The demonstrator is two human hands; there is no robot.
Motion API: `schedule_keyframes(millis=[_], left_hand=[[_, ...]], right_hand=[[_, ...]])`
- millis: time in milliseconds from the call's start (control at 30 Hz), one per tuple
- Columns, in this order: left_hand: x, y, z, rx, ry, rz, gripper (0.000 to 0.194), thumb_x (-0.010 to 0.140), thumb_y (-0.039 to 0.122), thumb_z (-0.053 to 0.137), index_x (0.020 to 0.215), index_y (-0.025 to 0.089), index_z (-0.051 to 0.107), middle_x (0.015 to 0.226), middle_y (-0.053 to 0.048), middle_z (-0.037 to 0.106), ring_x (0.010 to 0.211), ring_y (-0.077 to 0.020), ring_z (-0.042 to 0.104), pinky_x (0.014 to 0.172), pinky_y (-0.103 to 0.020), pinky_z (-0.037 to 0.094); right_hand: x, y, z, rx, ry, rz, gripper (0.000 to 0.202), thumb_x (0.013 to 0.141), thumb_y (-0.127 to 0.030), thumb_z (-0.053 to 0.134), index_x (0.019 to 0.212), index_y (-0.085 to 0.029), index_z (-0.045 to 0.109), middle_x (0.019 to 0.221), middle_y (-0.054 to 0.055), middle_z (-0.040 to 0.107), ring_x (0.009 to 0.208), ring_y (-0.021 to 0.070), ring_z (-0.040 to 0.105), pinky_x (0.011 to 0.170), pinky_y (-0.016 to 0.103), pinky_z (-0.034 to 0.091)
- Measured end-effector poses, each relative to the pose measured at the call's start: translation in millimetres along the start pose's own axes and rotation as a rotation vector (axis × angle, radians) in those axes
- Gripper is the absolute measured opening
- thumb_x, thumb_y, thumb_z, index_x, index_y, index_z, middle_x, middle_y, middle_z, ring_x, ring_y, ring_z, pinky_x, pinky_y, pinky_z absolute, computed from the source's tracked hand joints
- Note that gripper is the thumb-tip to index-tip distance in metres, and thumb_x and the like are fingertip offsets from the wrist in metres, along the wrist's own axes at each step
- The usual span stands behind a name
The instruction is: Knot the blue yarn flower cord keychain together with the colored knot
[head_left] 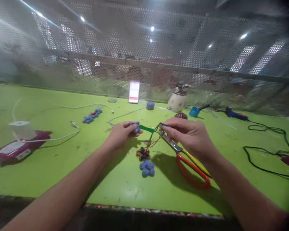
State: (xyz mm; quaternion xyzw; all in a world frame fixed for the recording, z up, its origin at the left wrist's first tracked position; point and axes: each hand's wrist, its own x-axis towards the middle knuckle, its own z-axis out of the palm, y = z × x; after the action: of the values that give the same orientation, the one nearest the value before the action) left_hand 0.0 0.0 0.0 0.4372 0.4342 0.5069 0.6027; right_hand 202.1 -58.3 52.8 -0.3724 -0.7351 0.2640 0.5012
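Observation:
My left hand (124, 132) is closed, pinching a blue crocheted flower (135, 127) between thumb and fingers. Fingertips of my right hand (186, 130) are pressed together on dark yarn (156, 130), which loops down toward a multicoloured crocheted flower (143, 153) on the table. A flat green strip (146, 128) shows between the hands; I cannot tell whether it is held. Just below the multicoloured flower lies another blue flower (147, 168). Scissors (192, 170) with red and yellow handles rest under my right hand, their blades partly hidden.
On the green table (115, 189), joined crocheted flowers (92, 116) lie at left near white cables and a magenta box (24, 146). Behind stand a lit phone (134, 92), a blue yarn roll (150, 105), a multicoloured ball (180, 115) and a cream jug (177, 98). A glue gun (236, 114) lies right.

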Motion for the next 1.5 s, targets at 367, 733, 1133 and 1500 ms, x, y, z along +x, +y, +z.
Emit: schedule_keyframes(millis=[367, 733, 1133, 1500], left_hand=[[-5.7, 4.5, 5.0, -0.001, 0.033, -0.009, 0.005, 0.081, 0.007, 0.063, 0.083, 0.006, 0.067, 0.079, -0.007, 0.068, 0.066, -0.0098, 0.064, 0.063, -0.021, 0.046], [-5.3, 0.4, 5.0, -0.211, 0.037, -0.078, 0.008, 0.086, 0.002, 0.052, 0.087, 0.007, 0.058, 0.082, -0.01, 0.064, 0.069, -0.0171, 0.07, 0.052, -0.02, 0.05], [-9.8, -11.4, 16.0, -0.196, -0.098, -0.01, 0.009, 0.089, 0.008, 0.05, 0.082, 0.011, 0.055, 0.076, -0.006, 0.062, 0.064, -0.0158, 0.068, 0.072, -0.035, 0.057], [-6.9, -23.5, 20.4, -0.183, -0.179, 0.001, 0.008, 0.089, 0.01, 0.051, 0.083, 0.013, 0.055, 0.072, -0.007, 0.063, 0.066, -0.0185, 0.069, 0.074, -0.04, 0.056]], right_hand=[[3.3, 2.8, -3.0, 0.06, -0.129, 0.118, 0.02, 0.084, -0.032, 0.064, 0.074, -0.016, 0.072, 0.067, 0.005, 0.067, 0.051, 0.0111, 0.056, 0.047, 0.026, 0.044], [11.2, 7.0, 11.1, 0.4, -0.013, 0.356, 0.016, 0.073, -0.028, 0.074, 0.075, -0.015, 0.066, 0.065, 0.001, 0.064, 0.045, 0.0077, 0.052, 0.037, 0.02, 0.035], [50.1, -27.0, 14.2, 0.046, -0.205, 0.31, 0.012, 0.076, -0.024, 0.07, 0.073, -0.013, 0.066, 0.049, -0.002, 0.055, 0.04, 0.0048, 0.036, 0.039, 0.021, 0.025], [89.9, -68.6, 15.5, -0.585, -0.477, -0.068, 0.005, 0.068, -0.013, 0.074, 0.072, -0.016, 0.076, 0.056, 0.0, 0.06, 0.056, 0.0101, 0.055, 0.054, 0.025, 0.04]])
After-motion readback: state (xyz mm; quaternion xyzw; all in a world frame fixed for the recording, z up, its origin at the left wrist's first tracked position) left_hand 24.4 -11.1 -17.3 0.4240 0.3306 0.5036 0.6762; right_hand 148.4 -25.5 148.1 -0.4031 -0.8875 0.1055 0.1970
